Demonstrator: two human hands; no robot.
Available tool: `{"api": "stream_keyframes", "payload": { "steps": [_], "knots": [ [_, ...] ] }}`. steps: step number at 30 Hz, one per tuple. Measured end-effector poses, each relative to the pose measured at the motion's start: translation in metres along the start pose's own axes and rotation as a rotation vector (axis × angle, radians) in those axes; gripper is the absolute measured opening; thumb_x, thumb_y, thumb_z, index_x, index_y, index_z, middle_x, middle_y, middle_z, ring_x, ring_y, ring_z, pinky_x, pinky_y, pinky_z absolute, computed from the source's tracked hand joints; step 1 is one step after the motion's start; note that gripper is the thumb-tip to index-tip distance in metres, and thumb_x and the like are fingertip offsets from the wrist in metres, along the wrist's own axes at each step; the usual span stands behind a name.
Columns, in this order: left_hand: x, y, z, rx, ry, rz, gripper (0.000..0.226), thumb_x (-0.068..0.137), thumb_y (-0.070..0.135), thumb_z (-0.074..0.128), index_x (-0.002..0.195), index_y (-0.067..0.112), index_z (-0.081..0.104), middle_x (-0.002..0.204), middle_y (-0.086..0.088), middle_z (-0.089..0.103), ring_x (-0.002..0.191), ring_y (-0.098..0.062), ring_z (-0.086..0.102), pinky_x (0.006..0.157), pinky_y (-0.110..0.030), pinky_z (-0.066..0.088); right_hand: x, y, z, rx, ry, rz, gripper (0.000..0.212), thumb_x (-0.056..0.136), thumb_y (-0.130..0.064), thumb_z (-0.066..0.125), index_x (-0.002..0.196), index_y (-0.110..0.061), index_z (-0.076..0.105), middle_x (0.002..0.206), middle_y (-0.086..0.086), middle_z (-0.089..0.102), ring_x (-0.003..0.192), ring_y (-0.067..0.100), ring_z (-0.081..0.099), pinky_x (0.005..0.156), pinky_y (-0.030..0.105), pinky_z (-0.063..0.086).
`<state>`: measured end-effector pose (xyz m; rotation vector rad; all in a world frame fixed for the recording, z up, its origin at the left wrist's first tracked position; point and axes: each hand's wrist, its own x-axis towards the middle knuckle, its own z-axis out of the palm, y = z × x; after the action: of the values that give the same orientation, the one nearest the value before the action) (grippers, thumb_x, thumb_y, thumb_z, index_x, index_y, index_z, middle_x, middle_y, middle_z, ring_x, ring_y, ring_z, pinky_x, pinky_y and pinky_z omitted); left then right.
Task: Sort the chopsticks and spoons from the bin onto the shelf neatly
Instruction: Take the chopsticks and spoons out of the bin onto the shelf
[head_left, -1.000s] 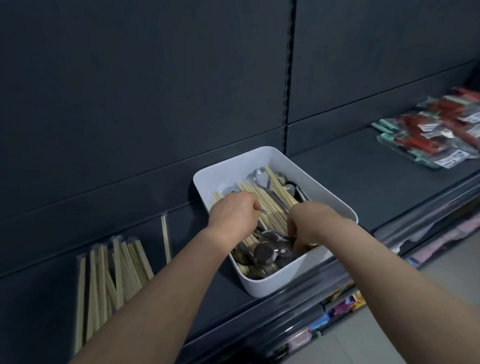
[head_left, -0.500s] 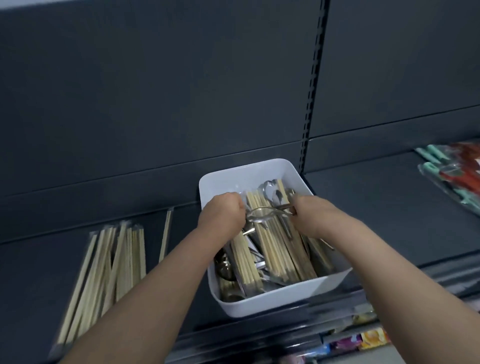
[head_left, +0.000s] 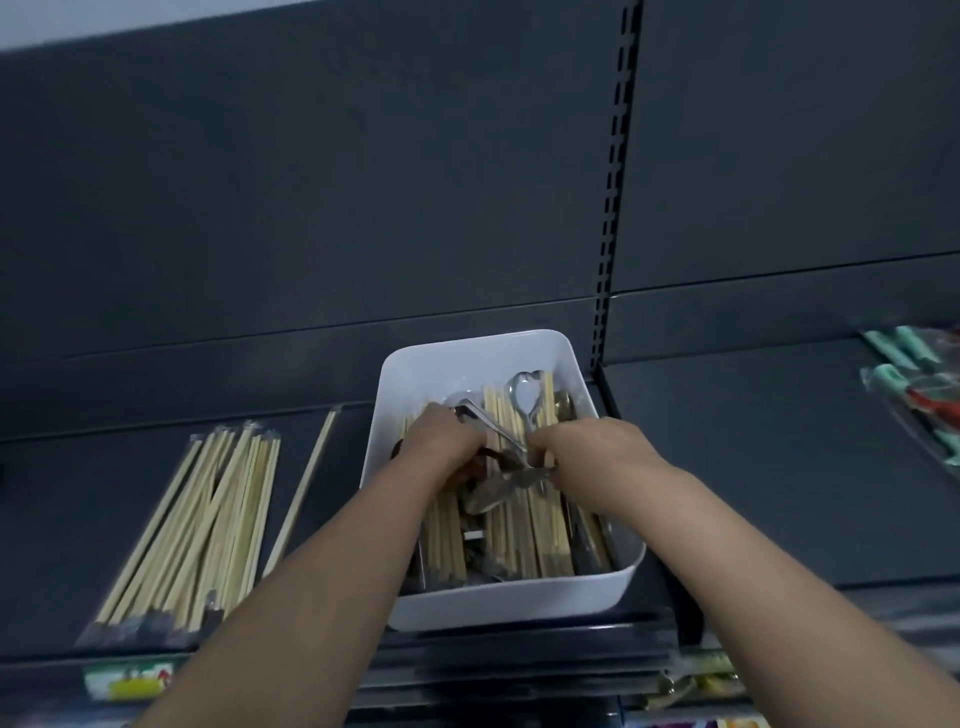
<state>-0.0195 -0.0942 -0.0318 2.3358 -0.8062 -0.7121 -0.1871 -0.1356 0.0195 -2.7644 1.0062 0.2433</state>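
- My L hand (head_left: 441, 441): fingers curled inside bin (head_left: 498, 605), can't tell on what.
- My R hand (head_left: 592, 452): fingers clamped on metal spoon (head_left: 491, 498) over the bin's chopsticks (head_left: 524, 540).
- Bin at shelf (head_left: 779, 467) front edge, mid.
- Wrapped chopstick packs (head_left: 208, 519) lie near shelf's left end.

Dark shelf (head_left: 753, 467), white bin (head_left: 467, 349), bagged chopsticks (head_left: 208, 519), packets (head_left: 914, 384)

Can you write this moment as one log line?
stage: sorting | left hand and right hand: gripping spoons in bin | shelf: chopsticks laid left
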Motion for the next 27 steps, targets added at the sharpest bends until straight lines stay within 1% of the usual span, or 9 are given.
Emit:
{"api": "stream_keyframes", "payload": {
  "steps": [2,4,5,8,11,14,18,22,27],
  "knots": [
    [-0.002,-0.001,-0.008,-0.116,0.172,-0.012,0.037,0.079,0.040,0.058,0.100,0.010,0.059,0.086,-0.010,0.069,0.074,-0.029,0.067,0.067,-0.038,0.058,0.000,0.003,0.000,0.009,0.026,0.020,0.039,0.086,-0.001,0.047,0.116,-0.023,0.060,0.105,0.004,0.063,0.084,0.025,0.052,0.068,0.031,0.041],
    [-0.007,0.001,-0.018,-0.263,0.330,0.035,0.017,0.090,0.023,0.054,0.104,0.017,0.047,0.080,-0.001,0.062,0.070,-0.024,0.065,0.061,-0.034,0.053,0.002,0.004,-0.003,0.042,0.076,0.042,0.043,0.083,0.007,0.043,0.117,-0.014,0.058,0.102,0.009,0.062,0.081,0.027,0.051,0.066,0.032,0.040],
    [-0.009,0.001,-0.024,-0.344,0.359,0.044,0.019,0.091,0.014,0.053,0.106,0.020,0.043,0.081,0.000,0.060,0.070,-0.025,0.066,0.060,-0.035,0.053,0.005,0.004,-0.003,0.079,0.099,0.053,0.043,0.083,0.008,0.041,0.118,-0.011,0.055,0.098,0.009,0.061,0.079,0.027,0.049,0.065,0.032,0.039],
    [-0.009,-0.004,-0.036,-0.450,0.318,0.077,0.041,0.087,0.010,0.055,0.121,0.027,0.038,0.096,-0.007,0.065,0.077,-0.029,0.071,0.070,-0.045,0.060,0.020,-0.004,0.000,0.249,0.153,0.079,0.039,0.085,0.007,0.038,0.120,-0.006,0.048,0.084,0.007,0.057,0.077,0.028,0.051,0.062,0.031,0.038],
    [-0.012,-0.020,-0.047,-0.440,0.295,0.063,0.061,0.086,0.008,0.058,0.134,0.034,0.031,0.098,-0.011,0.066,0.069,-0.025,0.071,0.065,-0.037,0.059,0.032,-0.027,0.002,0.380,0.189,0.064,0.037,0.087,0.002,0.041,0.122,-0.007,0.047,0.107,0.013,0.062,0.090,0.030,0.058,0.065,0.029,0.037],
    [-0.019,-0.044,-0.069,-0.452,0.367,0.041,0.069,0.083,0.013,0.062,0.141,0.029,0.028,0.100,-0.013,0.066,0.070,-0.023,0.070,0.072,-0.043,0.059,0.040,-0.059,0.003,0.444,0.181,0.023,0.037,0.087,0.000,0.046,0.123,-0.007,0.046,0.114,0.014,0.058,0.101,0.030,0.056,0.068,0.030,0.038],
    [-0.025,-0.090,-0.105,-0.492,0.381,-0.057,0.051,0.088,0.004,0.062,0.132,0.017,0.039,0.104,-0.010,0.063,0.051,-0.015,0.065,0.044,-0.026,0.049,0.053,-0.113,0.009,0.599,0.140,-0.045,0.038,0.085,-0.001,0.047,0.122,-0.010,0.047,0.108,0.011,0.060,0.094,0.031,0.062,0.078,0.046,0.055],
    [-0.029,-0.136,-0.138,-0.452,0.357,-0.076,0.022,0.089,0.000,0.057,0.109,0.009,0.056,0.083,-0.005,0.066,0.052,-0.017,0.064,0.045,-0.025,0.047,0.062,-0.171,0.016,0.651,0.103,-0.060,0.040,0.086,0.002,0.049,0.123,-0.011,0.049,0.109,0.012,0.061,0.096,0.031,0.063,0.080,0.048,0.055],
    [-0.031,-0.176,-0.170,-0.470,0.338,-0.092,0.015,0.091,0.000,0.056,0.105,0.007,0.057,0.093,-0.011,0.064,0.058,-0.017,0.065,0.039,-0.019,0.046,0.077,-0.229,0.028,0.641,0.079,-0.084,0.034,0.086,0.004,0.052,0.118,-0.009,0.050,0.104,0.011,0.057,0.089,0.029,0.060,0.075,0.044,0.055]
  ]
}}
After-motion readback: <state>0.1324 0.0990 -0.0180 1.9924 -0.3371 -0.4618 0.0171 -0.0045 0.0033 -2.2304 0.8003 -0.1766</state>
